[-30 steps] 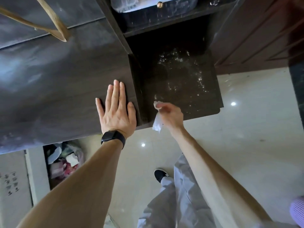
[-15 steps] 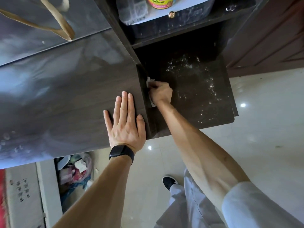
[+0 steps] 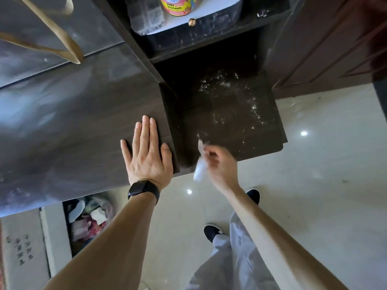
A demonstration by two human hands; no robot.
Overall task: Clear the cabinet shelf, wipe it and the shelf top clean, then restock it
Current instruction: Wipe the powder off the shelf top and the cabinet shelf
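The shelf [image 3: 230,130] holds nothing but dust, so the clearing looks done and wiping is the step in hand. The right hand [image 3: 219,164] hovers at the shelf's front left corner. Its fingers are curled and pinch a white tissue [image 3: 199,170], which hangs over the shelf's front edge; the hand is blurred, so the exact grip cannot be told. The left hand [image 3: 147,158] lies flat on the shelf top [image 3: 73,114], just left of the shelf, fingers straight and pressed together, thumb spread aside, probably as a brace.

White specks [image 3: 232,91] lie scattered across the shelf's back and right side, while the strip near its left wall looks darker. The next move likely calls for a reach to the back of the shelf and a firm drag of the tissue forward, so the dust comes off the front edge; the small tissue may need refolding.

Above the shelf, a drawer with a brass knob [image 3: 192,22] carries a pink-labelled tub [image 3: 178,6]. Below and in front of the shelf is a glossy tiled floor [image 3: 324,195]; down to the shelf's left is a full rubbish bag [image 3: 92,220]
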